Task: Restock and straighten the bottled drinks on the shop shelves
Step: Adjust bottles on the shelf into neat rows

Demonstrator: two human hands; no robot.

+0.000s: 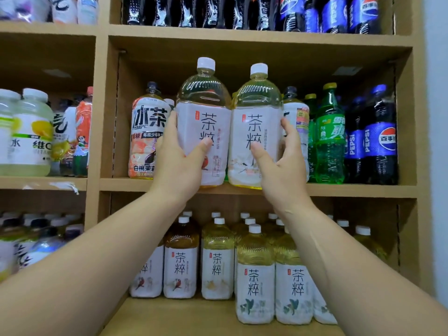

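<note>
Two large tea bottles with white caps and white labels stand side by side at the front edge of the middle shelf (339, 190). My left hand (178, 163) grips the left tea bottle (206, 110), thumb across its label. My right hand (282, 166) grips the right tea bottle (258, 112) in the same way. The two bottles touch each other and stand upright.
A peach iced-tea bottle (148, 134) stands left of them; green Sprite bottles (329, 137) and Pepsi bottles (378, 141) stand to the right. Several smaller tea bottles (218, 263) fill the shelf below. Cola bottles (334, 15) line the top shelf. The left bay holds lemon drinks (31, 134).
</note>
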